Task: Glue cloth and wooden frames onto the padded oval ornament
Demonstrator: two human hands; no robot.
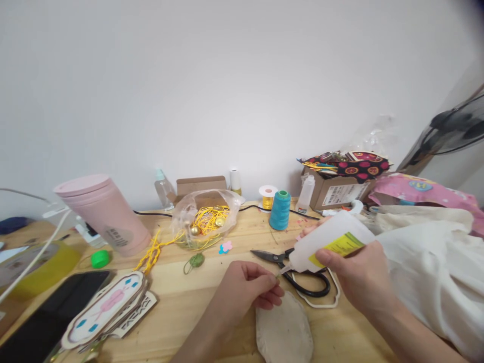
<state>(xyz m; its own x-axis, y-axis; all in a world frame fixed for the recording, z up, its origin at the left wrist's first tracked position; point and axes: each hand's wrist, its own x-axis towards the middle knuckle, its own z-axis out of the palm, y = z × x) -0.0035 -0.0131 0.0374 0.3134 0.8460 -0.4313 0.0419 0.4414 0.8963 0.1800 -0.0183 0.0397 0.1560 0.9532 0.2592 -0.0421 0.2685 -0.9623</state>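
My right hand (365, 275) is wrapped round a white squeeze bottle (333, 242) with a yellow-green label. The bottle is tilted, its narrow nozzle pointing down to the left. At the nozzle tip, my left hand (251, 285) closes thumb and fingers in a pinch; whatever it holds is too small to make out. Below the hands lies a pale, flat rounded piece (284, 327). Black-handled scissors (282, 258) lie behind the bottle, partly covering a white scalloped frame (321, 302).
Left are a stack of decorated plaques (108, 307), a phone (56, 312), a green cap (100, 258) and a pink tumbler (109, 217). Behind are a bag of yellow cord (207, 219), a blue thread cone (280, 210) and a cardboard box (340, 194). White cloth (427, 257) lies right.
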